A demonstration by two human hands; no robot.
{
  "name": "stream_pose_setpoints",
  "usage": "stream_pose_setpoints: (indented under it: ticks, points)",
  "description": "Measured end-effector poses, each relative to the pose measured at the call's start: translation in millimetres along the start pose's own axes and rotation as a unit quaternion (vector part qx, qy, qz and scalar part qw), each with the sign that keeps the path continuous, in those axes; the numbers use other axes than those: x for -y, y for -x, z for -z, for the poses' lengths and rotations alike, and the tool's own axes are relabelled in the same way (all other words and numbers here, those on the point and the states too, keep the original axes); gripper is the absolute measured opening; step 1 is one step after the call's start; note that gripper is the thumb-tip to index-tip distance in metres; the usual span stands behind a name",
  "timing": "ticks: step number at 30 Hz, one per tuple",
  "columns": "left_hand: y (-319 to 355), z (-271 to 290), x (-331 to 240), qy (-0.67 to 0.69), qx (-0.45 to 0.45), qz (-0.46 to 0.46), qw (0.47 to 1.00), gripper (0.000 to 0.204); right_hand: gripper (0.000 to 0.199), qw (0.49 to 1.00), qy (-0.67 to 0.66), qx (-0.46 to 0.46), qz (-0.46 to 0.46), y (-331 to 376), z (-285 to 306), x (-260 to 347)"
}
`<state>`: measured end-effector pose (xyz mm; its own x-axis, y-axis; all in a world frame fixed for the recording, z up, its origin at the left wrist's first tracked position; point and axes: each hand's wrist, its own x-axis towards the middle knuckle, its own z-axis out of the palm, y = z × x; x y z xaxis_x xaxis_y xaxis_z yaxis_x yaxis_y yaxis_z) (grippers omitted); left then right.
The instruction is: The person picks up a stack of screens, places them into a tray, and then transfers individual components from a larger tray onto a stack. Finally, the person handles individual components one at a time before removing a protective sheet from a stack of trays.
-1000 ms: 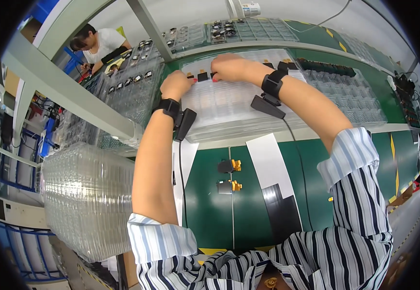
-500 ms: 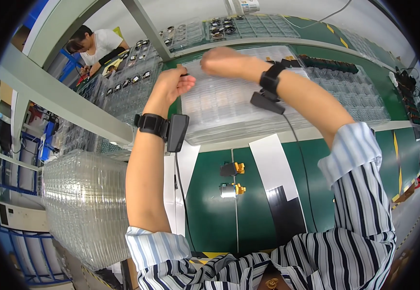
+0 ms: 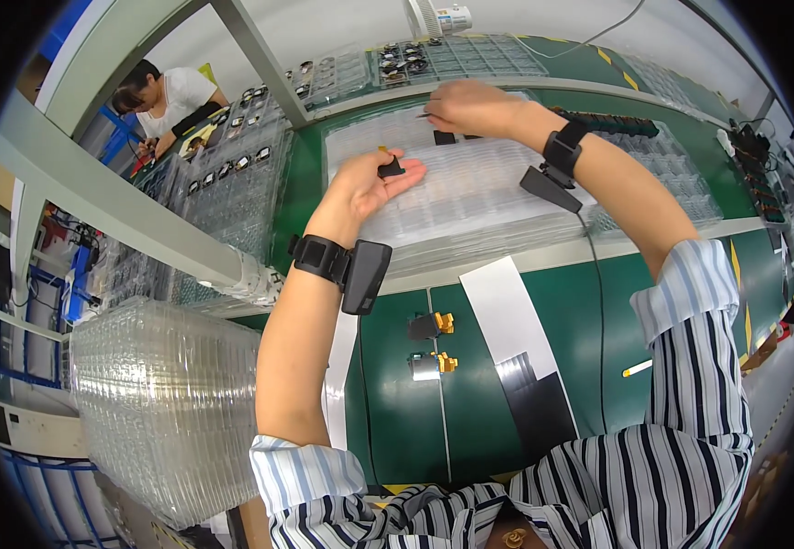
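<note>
My left hand [image 3: 370,186] is held palm up over the near-left part of a stack of clear plastic trays [image 3: 452,197]. It holds a small black flat piece [image 3: 391,168] with a yellow tab, at the thumb, while its fingers stretch out to the right. Farther back, my right hand [image 3: 475,108] hovers above the far side of the same stack, fingers pinched together. A thin dark tip sticks out from them, too small to name. Below and beside that hand, another small black piece [image 3: 444,138] lies on the top tray.
Two small black-and-yellow fixtures [image 3: 431,326] sit on the green table [image 3: 397,403], left of a white sheet [image 3: 498,302]. A tall stack of clear trays [image 3: 159,393] stands at left, below a metal post [image 3: 113,174]. Another person [image 3: 173,96] works at the far left.
Both hands have moved right across the tray stack. The left hand has turned more palm up, bringing the black piece into sight. My view has shifted slightly.
</note>
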<state>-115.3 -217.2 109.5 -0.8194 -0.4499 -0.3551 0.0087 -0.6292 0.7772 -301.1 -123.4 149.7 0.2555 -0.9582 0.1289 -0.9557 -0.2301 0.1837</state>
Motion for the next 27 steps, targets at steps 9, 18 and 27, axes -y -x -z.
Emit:
stream_pose_setpoints:
  ticks: [9,18,27]
  points:
    - [-0.6,-11.5,5.0,0.042,0.025,0.015,0.999,0.022,0.024,0.997,-0.026,-0.076,0.008,16.2,-13.9,-12.6]
    - [-5.5,-31.7,9.7,0.049,0.047,0.03,0.997,0.022,0.024,0.998,-0.061,-0.018,0.003,45.6,-18.6,-28.1]
    - [-14.9,-49.7,17.2,0.068,0.074,0.047,0.994,0.015,0.021,0.999,0.012,0.006,-0.03,69.9,-6.7,-45.9]
